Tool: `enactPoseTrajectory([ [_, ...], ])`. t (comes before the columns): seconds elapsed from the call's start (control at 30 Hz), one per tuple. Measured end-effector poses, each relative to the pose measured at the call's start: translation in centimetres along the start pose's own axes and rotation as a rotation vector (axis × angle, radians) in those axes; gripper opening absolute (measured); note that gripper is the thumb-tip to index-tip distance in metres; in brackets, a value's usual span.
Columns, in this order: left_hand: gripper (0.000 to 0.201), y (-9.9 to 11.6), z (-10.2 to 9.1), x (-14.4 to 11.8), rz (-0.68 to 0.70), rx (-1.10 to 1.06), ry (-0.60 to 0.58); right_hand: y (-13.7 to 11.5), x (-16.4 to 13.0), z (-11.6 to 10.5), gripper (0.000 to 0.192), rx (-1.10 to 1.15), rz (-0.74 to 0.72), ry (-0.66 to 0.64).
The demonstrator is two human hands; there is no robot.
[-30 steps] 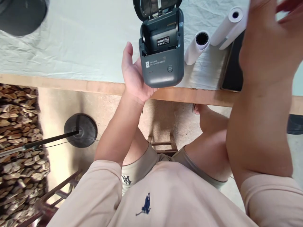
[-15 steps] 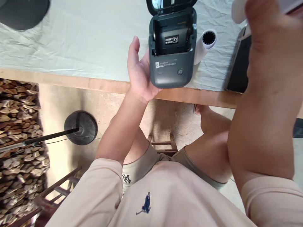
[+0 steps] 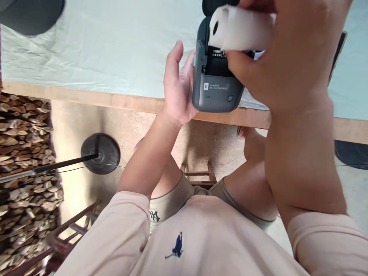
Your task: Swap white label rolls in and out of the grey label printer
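Left hand (image 3: 180,90) cradles one round-cornered plastic printer (image 3: 217,100) at the cloth-covered table's (image 3: 115,53) near edge. Right hand (image 3: 290,53) grips one smooth white paper roll (image 3: 244,30) above the printer's open compartment (image 3: 215,68).

Printer (image 3: 214,100): smooth, faintly glossy dark plastic. Roll (image 3: 244,30): matt white paper. Tablecloth (image 3: 115,46): creased, matt cloth. Table edge (image 3: 115,101): bare wood. Firewood (image 3: 25,140): rough, split wood.
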State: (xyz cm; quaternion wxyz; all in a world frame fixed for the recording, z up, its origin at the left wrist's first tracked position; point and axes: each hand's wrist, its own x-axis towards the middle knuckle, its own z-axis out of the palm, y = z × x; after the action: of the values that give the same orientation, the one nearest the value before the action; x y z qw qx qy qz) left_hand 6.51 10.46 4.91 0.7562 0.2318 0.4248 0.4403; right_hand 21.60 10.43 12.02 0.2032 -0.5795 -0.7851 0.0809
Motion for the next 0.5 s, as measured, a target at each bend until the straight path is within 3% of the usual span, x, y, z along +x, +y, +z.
enactPoseTrajectory([
  [0.03, 0.056, 0.0, 0.0, 0.0, -0.001, 0.001, 0.003, 0.3, 0.0, 0.2, 0.034, -0.067, -0.076, -0.009],
  [0.1, 0.054, 0.0, 0.0, 0.0, 0.001, -0.002, -0.012, 0.8, 0.0, 0.5, 0.028, -0.102, -0.094, -0.040],
  [0.23, 0.054, 0.3, 0.0, -0.2, 0.023, -0.035, -0.079, 0.5, 0.0, 0.4, 0.017, -0.095, -0.179, 0.056],
  [0.3, 0.050, 0.5, 0.2, -0.3, 0.040, -0.062, -0.094, 0.0, -0.3, -0.1, 0.020, -0.074, -0.223, 0.022],
  [0.4, 0.028, 0.5, 0.6, -0.4, 0.119, -0.097, -0.208, -0.3, -0.9, -0.8, 0.027, -0.015, -0.216, -0.141],
  [0.5, 0.018, 0.3, 0.7, -0.3, 0.175, -0.065, -0.326, 0.1, -1.0, -0.8, 0.034, 0.175, -0.196, -0.053],
])
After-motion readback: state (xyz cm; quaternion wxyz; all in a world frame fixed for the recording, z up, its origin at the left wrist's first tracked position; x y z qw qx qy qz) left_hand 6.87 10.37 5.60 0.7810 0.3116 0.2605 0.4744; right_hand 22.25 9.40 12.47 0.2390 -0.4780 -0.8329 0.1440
